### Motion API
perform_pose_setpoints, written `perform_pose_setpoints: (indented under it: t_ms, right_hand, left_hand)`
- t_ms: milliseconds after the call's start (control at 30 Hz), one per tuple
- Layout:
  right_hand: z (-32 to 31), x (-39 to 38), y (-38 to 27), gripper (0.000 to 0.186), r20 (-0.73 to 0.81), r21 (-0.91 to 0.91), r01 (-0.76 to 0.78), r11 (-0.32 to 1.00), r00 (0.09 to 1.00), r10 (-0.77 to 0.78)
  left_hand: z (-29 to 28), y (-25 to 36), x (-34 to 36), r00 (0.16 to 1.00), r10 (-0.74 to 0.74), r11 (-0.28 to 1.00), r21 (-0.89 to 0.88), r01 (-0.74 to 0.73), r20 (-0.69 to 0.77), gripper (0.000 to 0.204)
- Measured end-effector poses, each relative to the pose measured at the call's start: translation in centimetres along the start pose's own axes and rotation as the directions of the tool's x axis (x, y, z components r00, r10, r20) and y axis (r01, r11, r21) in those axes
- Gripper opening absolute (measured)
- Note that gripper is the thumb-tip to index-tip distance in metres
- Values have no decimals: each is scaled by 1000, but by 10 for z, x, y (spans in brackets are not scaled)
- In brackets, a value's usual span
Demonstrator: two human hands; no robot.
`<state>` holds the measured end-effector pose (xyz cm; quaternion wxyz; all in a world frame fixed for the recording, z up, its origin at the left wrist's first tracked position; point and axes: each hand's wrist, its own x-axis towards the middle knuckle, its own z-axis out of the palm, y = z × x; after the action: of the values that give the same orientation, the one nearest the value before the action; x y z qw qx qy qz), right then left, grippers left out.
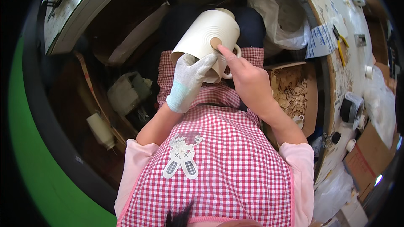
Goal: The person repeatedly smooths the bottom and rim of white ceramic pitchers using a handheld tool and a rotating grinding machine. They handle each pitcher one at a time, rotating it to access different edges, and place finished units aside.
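Note:
A cream plastic jug body (200, 29) with ring-shaped ridges and a loop handle (227, 75) lies tilted over my lap, its wide open end toward me. My left hand (189, 77), in a white glove with a pale green cuff, is closed on the rim of that end, thumb on the outer wall. A small round tan disc (216, 42) lies against the jug's side at the centre of the ridges. My bare right hand (249, 75) has its index fingertip on the disc, with the other fingers curled; its thumb is hidden.
At my right, a cardboard box (310, 101) holds many tan pieces. Beyond it stands a bin lined with a white plastic bag (273, 17). Yellow-handled pliers (340, 46) lie on the worn bench (332, 0). A white cylinder-shaped part (100, 130) lies at lower left.

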<state>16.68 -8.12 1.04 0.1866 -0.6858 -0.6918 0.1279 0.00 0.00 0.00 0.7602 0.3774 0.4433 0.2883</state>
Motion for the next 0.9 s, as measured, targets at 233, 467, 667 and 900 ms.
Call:
perform_pose_setpoints:
  t_ms: [233, 467, 667, 900]
  right_hand:
    - [-2, 11, -17, 68, 43, -193, -79, 978, 995, 88]
    - [-4, 11, 15, 41, -154, 429, 7, 903, 986, 66]
    - [-36, 27, 91, 59, 101, 952, -241, 189, 831, 547]
    - [-25, 42, 89, 72, -14, 947, -135, 290, 888, 459]
  left_hand:
    - [16, -8, 12, 995, 95, 945, 317, -87, -11, 37]
    - [14, -2, 2, 981, 191, 977, 100, -187, -30, 38]
    - [-24, 19, -5, 993, 103, 987, -127, -96, 53, 46]
    - [-26, 18, 0, 983, 177, 983, 60, -174, -51, 50]
